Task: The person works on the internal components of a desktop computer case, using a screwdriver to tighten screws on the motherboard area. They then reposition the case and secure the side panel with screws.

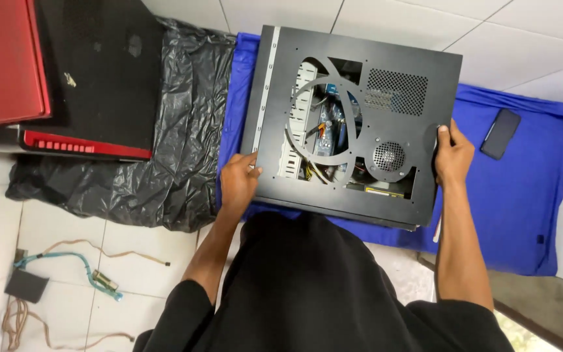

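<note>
Squarely above the blue cloth (522,195) on the tiled floor (66,221), held a black side panel (399,127) over an open computer case (360,218). Gripped its near-left edge with the left hand (239,182), grip closed, thumb on top beside the pale metal strip. Clamped the right edge with the right hand (452,155), grip likewise closed around the rim. Showed wiring and boards through the panel's curved cut-outs, so lay directly over the case, toward the cloth's left edge. Judged as mid-handling of the panel on the case; could not tell whether seating or lifting. Called next for an even pull or push from both hands, panel kept level so no edge catches. Left untouched: a dark phone (500,133) near the cloth's right edge, a black plastic sheet (177,117) beyond its left edge, loose cables (86,267) on the floor.
</note>
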